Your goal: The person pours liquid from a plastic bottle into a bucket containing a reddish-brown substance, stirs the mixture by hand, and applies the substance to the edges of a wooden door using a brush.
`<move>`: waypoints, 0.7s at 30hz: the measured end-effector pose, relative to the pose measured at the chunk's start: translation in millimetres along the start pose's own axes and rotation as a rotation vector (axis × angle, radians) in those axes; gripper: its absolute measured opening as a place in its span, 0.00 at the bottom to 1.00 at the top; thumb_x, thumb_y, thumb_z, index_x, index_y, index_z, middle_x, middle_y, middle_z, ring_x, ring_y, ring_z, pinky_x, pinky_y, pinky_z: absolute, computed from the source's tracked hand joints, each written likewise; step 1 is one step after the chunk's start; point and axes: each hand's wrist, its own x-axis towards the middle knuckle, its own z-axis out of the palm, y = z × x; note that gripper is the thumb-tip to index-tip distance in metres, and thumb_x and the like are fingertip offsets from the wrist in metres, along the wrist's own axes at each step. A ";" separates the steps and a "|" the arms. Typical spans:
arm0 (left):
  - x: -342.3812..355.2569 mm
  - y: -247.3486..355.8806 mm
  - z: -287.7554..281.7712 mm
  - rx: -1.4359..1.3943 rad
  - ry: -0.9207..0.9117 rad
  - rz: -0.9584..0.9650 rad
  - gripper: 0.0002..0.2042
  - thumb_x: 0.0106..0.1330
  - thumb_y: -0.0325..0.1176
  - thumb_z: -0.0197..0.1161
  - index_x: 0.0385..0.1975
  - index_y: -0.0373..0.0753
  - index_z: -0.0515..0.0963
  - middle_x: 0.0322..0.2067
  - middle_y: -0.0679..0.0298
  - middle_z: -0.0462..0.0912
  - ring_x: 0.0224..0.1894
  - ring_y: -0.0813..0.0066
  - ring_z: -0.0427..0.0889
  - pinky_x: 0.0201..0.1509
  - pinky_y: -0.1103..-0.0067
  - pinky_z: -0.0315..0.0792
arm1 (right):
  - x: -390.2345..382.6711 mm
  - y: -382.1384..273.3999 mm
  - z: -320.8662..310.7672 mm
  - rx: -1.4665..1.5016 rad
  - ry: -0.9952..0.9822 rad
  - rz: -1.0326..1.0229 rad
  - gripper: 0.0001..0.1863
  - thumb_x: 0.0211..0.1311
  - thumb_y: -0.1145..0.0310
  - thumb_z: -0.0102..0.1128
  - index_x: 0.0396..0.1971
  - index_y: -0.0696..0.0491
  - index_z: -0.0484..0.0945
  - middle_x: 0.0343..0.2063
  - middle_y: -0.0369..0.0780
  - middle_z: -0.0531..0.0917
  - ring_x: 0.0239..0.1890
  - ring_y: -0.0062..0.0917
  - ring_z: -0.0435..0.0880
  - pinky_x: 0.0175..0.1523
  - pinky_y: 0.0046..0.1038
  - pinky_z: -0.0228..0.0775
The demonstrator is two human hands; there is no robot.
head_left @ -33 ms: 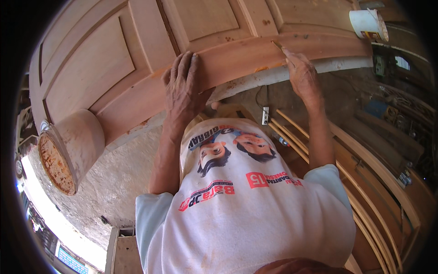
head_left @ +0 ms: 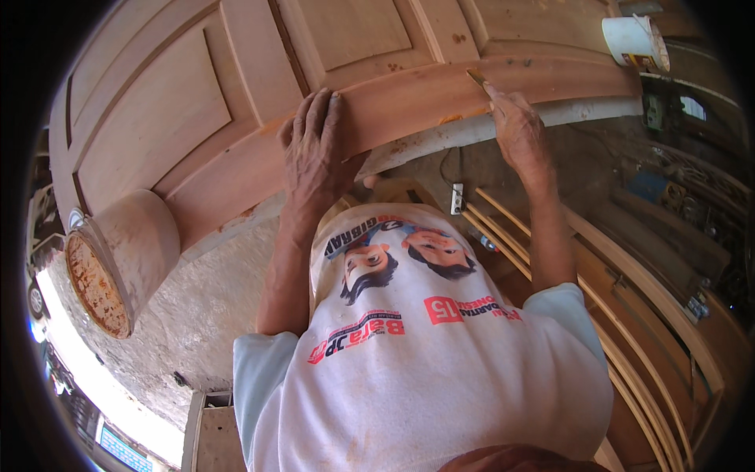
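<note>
A panelled wooden door (head_left: 377, 118) lies across the far side, its near rail running left to right in front of me. My left hand (head_left: 311, 145) rests on that rail with its fingers stretched over the edge, holding nothing. Farther right, my right hand (head_left: 519, 134) is closed around a small flat-bladed tool that looks like a putty knife (head_left: 476, 77). The blade points up and left, at the rail's surface; its handle is mostly hidden in my fingers. Orange filler-like patches and dark spots mark the wood nearby.
A whitish bucket (head_left: 145, 244) crusted with orange-brown residue is at the door's left end. A smaller white bucket (head_left: 635, 43) sits at the far right corner. Long wooden strips (head_left: 629, 377) and frames lean at the right. A white power socket (head_left: 457, 198) is below the door.
The putty knife has turned slightly in my right hand, so more of its blade face shows. My left hand stays in place on the rail.
</note>
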 end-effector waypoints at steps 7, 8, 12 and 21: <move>1.6 1.8 -2.9 0.022 -0.026 -0.015 0.44 0.56 0.43 0.81 0.73 0.38 0.67 0.71 0.53 0.71 0.75 0.53 0.67 0.75 0.55 0.60 | -3.7 -14.6 -10.2 -0.160 -0.139 0.011 0.19 0.77 0.68 0.57 0.63 0.54 0.81 0.40 0.53 0.83 0.45 0.51 0.84 0.51 0.47 0.75; 1.0 1.2 -3.2 0.026 -0.030 -0.017 0.44 0.56 0.43 0.81 0.73 0.38 0.67 0.71 0.53 0.71 0.75 0.53 0.67 0.75 0.55 0.60 | 0.9 -15.4 -18.8 -0.162 -0.172 -0.005 0.19 0.77 0.68 0.57 0.63 0.54 0.81 0.40 0.53 0.83 0.46 0.51 0.84 0.51 0.47 0.75; 1.6 0.1 -2.0 -0.006 -0.005 -0.003 0.44 0.56 0.43 0.81 0.73 0.38 0.67 0.71 0.54 0.71 0.75 0.53 0.67 0.74 0.55 0.60 | 17.4 -32.4 -26.6 -0.176 -0.146 0.015 0.18 0.78 0.66 0.52 0.60 0.51 0.83 0.44 0.53 0.84 0.48 0.52 0.85 0.53 0.50 0.78; -0.3 -1.1 -0.5 -0.020 0.010 -0.008 0.42 0.57 0.44 0.80 0.72 0.38 0.68 0.71 0.53 0.71 0.75 0.52 0.67 0.74 0.55 0.60 | 19.6 -41.4 -22.4 -0.137 -0.110 -0.045 0.18 0.77 0.65 0.54 0.61 0.52 0.82 0.43 0.54 0.85 0.49 0.52 0.85 0.54 0.49 0.78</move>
